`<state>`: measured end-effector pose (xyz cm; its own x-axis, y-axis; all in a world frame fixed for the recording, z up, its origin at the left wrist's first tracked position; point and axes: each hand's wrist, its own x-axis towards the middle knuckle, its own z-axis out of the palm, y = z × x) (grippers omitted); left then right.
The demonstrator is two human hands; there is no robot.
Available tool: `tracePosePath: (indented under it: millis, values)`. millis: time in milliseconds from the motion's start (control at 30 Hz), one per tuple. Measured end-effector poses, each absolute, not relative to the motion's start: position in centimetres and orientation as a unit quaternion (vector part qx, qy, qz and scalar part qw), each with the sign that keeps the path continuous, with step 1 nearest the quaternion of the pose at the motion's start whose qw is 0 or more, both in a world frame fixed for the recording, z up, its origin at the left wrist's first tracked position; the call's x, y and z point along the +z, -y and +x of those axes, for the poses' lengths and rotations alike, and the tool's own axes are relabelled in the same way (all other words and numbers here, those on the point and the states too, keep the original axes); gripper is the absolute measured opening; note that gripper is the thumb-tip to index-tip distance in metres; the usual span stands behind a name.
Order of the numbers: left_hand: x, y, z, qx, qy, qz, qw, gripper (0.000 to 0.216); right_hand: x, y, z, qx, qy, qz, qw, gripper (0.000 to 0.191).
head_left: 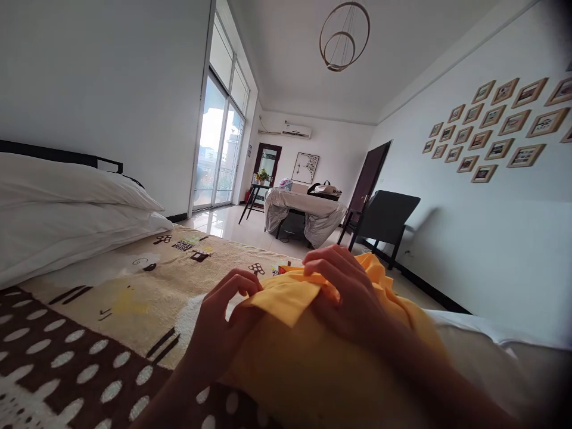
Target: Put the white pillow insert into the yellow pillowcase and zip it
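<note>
Yellow cloth [313, 357], folded, creased

Left hand [223, 325]: raised from lower left on a bare forearm, palm turned inward, fingers [243, 280] curled over with tips bent down, thumb pressed up against them in a pinch. Right hand [346, 295]: entering from lower right on a bare forearm, back of hand facing up, knuckles arched, fingers [324, 262] bent and closed toward the thumb. Both hands level, near each other, fingertips not touching. Wrists roughly straight.
</note>
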<state>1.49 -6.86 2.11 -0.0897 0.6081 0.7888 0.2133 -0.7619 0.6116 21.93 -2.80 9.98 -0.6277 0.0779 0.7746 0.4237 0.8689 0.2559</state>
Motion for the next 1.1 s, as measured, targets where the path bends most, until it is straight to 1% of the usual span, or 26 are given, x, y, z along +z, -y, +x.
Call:
tracePosePath:
  millis: [67, 100, 167, 233, 333, 467, 600, 667, 833, 933, 1033, 1100]
  values:
    - [2.0, 6.8, 1.4, 0.671, -0.318, 0.654, 0.146, 0.006, 9.9, 3.3, 21.3, -0.208, 0.883, -0.149, 0.393, 0.028]
    - [2.0, 6.8, 1.4, 0.672, -0.323, 0.651, 0.143, 0.01, 9.9, 3.6, 20.9, -0.201, 0.888, -0.148, 0.387, 0.027]
    - [2.0, 6.9, 1.4, 0.675, -0.325, 0.65, 0.131, 0.018, 9.7, 4.2, 20.1, -0.181, 0.894, -0.139, 0.385, 0.018]
    - [2.1, 7.2, 1.4, 0.674, -0.316, 0.657, 0.115, 0.02, 9.5, 4.6, 19.3, -0.165, 0.895, -0.125, 0.396, 0.01]
    - [2.2, 7.5, 1.4, 0.669, -0.323, 0.659, 0.118, 0.019, 9.1, 4.6, 18.7, -0.16, 0.888, -0.104, 0.417, 0.013]
    - [2.2, 7.8, 1.2, 0.648, -0.355, 0.654, 0.166, 0.021, 8.8, 4.1, 18.6, -0.16, 0.879, -0.1, 0.437, 0.013]
    - [2.5, 8.0, 0.7, 0.672, -0.338, 0.597, 0.281, 0.011, 9.1, 3.8, 18.6, -0.161, 0.877, -0.101, 0.441, 0.01]
    - [2.9, 7.9, 0.5, 0.697, -0.309, 0.565, 0.316, 0.01, 9.2, 3.7, 18.6, -0.161, 0.881, -0.11, 0.432, 0.011]
    - [3.1, 7.2, 0.1, 0.732, -0.274, 0.546, 0.3, 0.021, 9.3, 3.2, 19.1, -0.177, 0.88, -0.13, 0.422, 0.013]
    - [2.7, 6.3, -0.6, 0.754, -0.242, 0.548, 0.271, 0.023, 9.8, 2.8, 20.3, -0.206, 0.894, -0.139, 0.372, 0.015]
    - [2.1, 5.3, -1.7, 0.761, -0.245, 0.553, 0.235, 0.024, 11.0, 2.1, 22.5, -0.214, 0.921, -0.184, 0.269, 0.024]
    - [1.8, 4.7, -2.2, 0.76, -0.275, 0.544, 0.225, 0.024, 11.8, 1.5, 24.5, -0.175, 0.931, -0.246, 0.203, 0.031]
